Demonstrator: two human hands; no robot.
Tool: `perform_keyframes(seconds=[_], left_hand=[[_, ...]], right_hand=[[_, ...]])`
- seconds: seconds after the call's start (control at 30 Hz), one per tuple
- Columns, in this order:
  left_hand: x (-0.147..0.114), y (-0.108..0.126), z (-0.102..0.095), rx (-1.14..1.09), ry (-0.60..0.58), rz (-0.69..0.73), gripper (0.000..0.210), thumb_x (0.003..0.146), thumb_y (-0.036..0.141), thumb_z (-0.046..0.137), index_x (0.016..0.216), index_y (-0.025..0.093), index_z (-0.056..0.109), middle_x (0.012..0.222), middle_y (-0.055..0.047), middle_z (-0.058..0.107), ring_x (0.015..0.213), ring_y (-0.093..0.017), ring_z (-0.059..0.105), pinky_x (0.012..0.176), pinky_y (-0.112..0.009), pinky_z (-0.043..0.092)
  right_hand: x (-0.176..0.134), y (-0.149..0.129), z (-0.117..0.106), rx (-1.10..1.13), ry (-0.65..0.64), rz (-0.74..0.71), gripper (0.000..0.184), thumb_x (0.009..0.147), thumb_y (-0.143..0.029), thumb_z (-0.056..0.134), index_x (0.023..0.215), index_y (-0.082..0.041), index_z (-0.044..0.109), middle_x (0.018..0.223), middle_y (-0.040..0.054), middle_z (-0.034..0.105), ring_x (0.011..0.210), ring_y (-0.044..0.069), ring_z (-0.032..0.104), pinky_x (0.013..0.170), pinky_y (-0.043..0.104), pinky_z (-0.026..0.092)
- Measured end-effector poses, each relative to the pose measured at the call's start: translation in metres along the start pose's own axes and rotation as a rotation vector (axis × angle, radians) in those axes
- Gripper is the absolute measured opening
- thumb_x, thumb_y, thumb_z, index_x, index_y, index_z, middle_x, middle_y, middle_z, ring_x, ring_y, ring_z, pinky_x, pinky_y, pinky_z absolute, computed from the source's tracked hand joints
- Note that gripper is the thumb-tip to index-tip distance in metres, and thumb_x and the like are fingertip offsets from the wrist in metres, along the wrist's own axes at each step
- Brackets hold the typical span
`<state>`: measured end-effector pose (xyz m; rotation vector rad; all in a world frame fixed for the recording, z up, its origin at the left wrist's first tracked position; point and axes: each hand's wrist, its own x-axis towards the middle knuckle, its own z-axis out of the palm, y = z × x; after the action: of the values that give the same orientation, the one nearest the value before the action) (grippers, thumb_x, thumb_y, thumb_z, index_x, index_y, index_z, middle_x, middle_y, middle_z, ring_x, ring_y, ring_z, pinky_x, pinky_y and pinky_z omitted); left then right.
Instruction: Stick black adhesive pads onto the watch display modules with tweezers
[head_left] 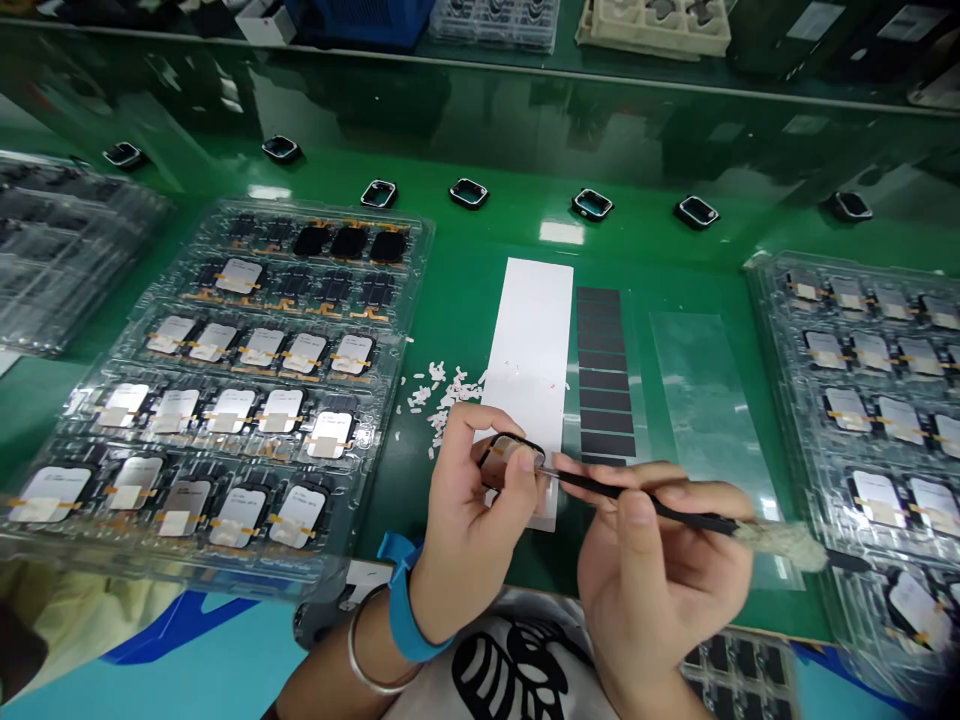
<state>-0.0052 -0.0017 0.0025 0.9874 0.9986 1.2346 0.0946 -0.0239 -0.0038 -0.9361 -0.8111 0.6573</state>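
Note:
My left hand point(480, 510) pinches a small smartwatch screen module point(512, 452) with a dark rounded rim between thumb and fingers. A blue strap point(409, 605) and a silver bangle point(360, 640) circle that wrist. My right hand point(667, 570) is closed round a slim black hand tool point(660, 508) with a thin metal tip and a pale wrapped section near its back end. Its tip reaches the module's right edge; whether it touches is too small to tell. Beneath the hands lies a white strip point(529, 330), partly covered by the left hand.
Clear trays of screen modules stand left point(247, 400) and right point(862, 400). White scraps point(442, 395) lie left of the strip. Black adhesive pieces point(604, 365) on a sheet and a clear film point(705, 390) lie right. Several watch frames point(469, 193) line the back.

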Motion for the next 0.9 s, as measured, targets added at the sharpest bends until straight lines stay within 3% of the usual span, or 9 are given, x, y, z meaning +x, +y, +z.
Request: perform_keyframes(seconds=[0.13,0.27,0.4,0.7,0.9], left_hand=[[0.0,0.003,-0.005,0.05,-0.043,-0.027,0.015,0.099,0.03,0.057,0.097,0.024,0.044,0.063,0.008,0.045,0.052,-0.008,0.043,0.049,-0.018,0.036],[-0.003,0.002,-0.009,0.063,-0.164,-0.067,0.009,0.102,0.028,0.051,0.101,0.025,0.043,0.066,0.007,0.044,0.057,-0.009,0.043,0.054,-0.02,0.036],[-0.006,0.0,-0.012,0.063,-0.243,-0.048,0.004,0.105,0.027,0.045,0.105,0.025,0.042,0.071,0.005,0.047,0.063,-0.01,0.045,0.058,-0.021,0.038],[-0.005,-0.001,-0.011,0.067,-0.255,-0.073,0.006,0.105,0.029,0.045,0.106,0.024,0.042,0.07,0.005,0.048,0.062,-0.01,0.045,0.056,-0.022,0.035],[-0.005,-0.001,-0.01,0.077,-0.258,-0.071,0.006,0.104,0.029,0.045,0.106,0.024,0.042,0.072,0.004,0.052,0.064,-0.012,0.049,0.058,-0.023,0.038]], right_hand=[[0.008,-0.008,-0.008,-0.038,0.008,-0.047,0.021,0.087,0.002,0.056,0.097,-0.017,0.057,0.084,0.0013,0.068,0.079,0.015,0.071,0.071,0.036,0.068],[0.022,-0.016,-0.014,-0.182,-0.103,-0.104,0.021,0.084,0.002,0.062,0.095,-0.015,0.059,0.084,0.0022,0.069,0.079,0.015,0.073,0.074,0.03,0.064],[0.028,-0.019,-0.014,-0.269,-0.225,-0.072,0.026,0.081,0.002,0.065,0.096,-0.017,0.059,0.088,0.0023,0.07,0.085,0.017,0.074,0.076,0.03,0.063],[0.02,-0.01,-0.012,-0.273,-0.178,-0.181,0.029,0.076,0.006,0.067,0.095,-0.015,0.06,0.083,0.001,0.065,0.082,0.019,0.074,0.071,0.032,0.065],[0.021,-0.008,-0.012,-0.316,-0.188,-0.204,0.029,0.077,0.004,0.067,0.095,-0.017,0.059,0.082,0.0007,0.07,0.08,0.018,0.075,0.069,0.032,0.066]])
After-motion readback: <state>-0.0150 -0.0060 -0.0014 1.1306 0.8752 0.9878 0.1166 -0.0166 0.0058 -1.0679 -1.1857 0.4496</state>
